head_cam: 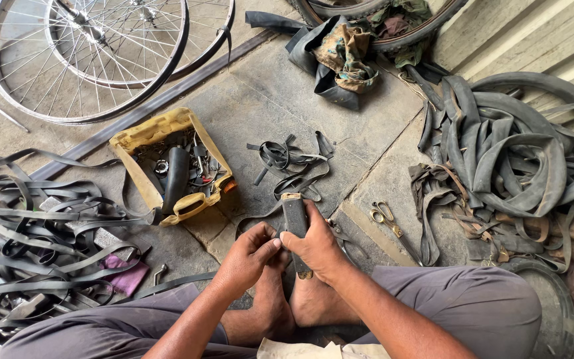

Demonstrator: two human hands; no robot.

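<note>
Right hand: my right hand (315, 247) is wrapped around a flat dark rubber block with worn tan ends (295, 226), holding it upright over my bare feet.
Left hand: my left hand (250, 256) pinches the block's lower left edge with its fingertips.
Progress: the block is in hand and being handled at its edge; I judge the work mid-way, nothing finished shows.
Scissors: yellow-handled metal scissors (388, 221) lie untouched on the concrete floor (260, 106), just right of my hands.
Strips: a tangle of cut black rubber strips (290, 163) lies beyond the block.
Containers: a cut-open yellow plastic tub of small parts (174, 166) sits to the left; no labels or signs I can make out.
Tubes: a heap of black inner tubes (516, 149) lies at right.
</note>
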